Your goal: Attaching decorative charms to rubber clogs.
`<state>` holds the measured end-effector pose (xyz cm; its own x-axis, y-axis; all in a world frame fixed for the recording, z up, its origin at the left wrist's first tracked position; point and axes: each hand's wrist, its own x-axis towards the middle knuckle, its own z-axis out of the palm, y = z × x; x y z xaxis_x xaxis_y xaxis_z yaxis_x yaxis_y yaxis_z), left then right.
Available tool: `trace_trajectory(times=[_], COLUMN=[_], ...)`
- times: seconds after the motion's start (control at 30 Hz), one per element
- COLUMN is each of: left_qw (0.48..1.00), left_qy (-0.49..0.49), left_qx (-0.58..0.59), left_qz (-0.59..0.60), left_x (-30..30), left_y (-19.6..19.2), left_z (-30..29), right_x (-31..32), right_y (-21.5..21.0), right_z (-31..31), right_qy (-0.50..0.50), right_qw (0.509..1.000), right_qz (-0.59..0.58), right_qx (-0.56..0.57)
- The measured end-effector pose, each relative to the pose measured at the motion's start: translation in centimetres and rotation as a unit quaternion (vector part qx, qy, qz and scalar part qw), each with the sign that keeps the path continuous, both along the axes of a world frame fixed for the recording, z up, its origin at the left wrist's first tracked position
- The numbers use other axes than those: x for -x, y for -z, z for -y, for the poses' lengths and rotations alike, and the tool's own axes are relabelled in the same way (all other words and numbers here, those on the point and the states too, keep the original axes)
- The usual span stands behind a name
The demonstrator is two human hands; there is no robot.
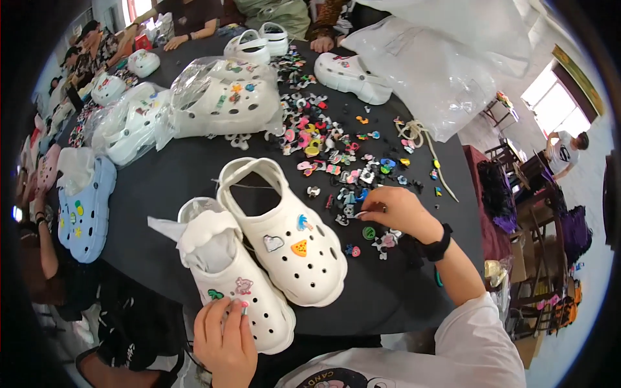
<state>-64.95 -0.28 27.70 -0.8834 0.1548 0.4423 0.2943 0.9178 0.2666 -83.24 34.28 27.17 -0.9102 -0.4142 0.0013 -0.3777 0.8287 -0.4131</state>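
clogs (284, 223), white, hole-dotted and charm-studded, sit on the black bench (155, 187); our left hand (228, 346) half-curls against one, our right hand (402, 213) nearly closes by loose charms (369, 233); either's grip we cannot tell.

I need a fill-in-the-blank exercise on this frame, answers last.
The left hand touches a ____ clog.
The hand among the loose charms is the person's ____ one.
The orange charm below the palm charm resembles a slice of ____.
The wrap-stuffed clog at the table's left edge is light ____.
Missing words: white; right; pizza; blue.
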Motion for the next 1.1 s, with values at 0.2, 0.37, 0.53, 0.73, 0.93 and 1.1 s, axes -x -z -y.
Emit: trace_trajectory(times=[0.2,0.37,0.53,0.73,0.93,1.1], left_qw=[0.998,0.992,0.980,0.972,0.968,0.973], left_qy=[-0.003,-0.013,0.034,0.031,0.034,0.011], left_qx=[-0.058,-0.126,-0.195,-0.232,-0.248,-0.232], left_qz=[0.015,-0.009,0.019,-0.006,-0.019,-0.014], left_x=[0.0,-1.1,-2.0,-2.2,-2.2,-2.3], left_y=[0.9,2.7,3.3,4.6,5.4,5.6], left_z=[-0.5,0.3,-0.2,-0.8,-0.7,-1.1], right_x=[-3.4,-6.4,-7.5,-8.1,-7.3,-7.0], right_y=[-4.5,-4.9,-4.6,-4.0,-4.4,-4.1], right_z=[3.4,8.8,13.1,15.6,15.6,15.6], right_qy=[-0.017,-0.157,-0.251,-0.252,-0.279,-0.294], right_qw=[0.971,0.923,0.921,0.910,0.927,0.923], right_qz=[0.141,0.202,0.184,0.228,0.181,0.184], right_qx=[0.195,0.288,0.235,0.238,0.171,0.165])
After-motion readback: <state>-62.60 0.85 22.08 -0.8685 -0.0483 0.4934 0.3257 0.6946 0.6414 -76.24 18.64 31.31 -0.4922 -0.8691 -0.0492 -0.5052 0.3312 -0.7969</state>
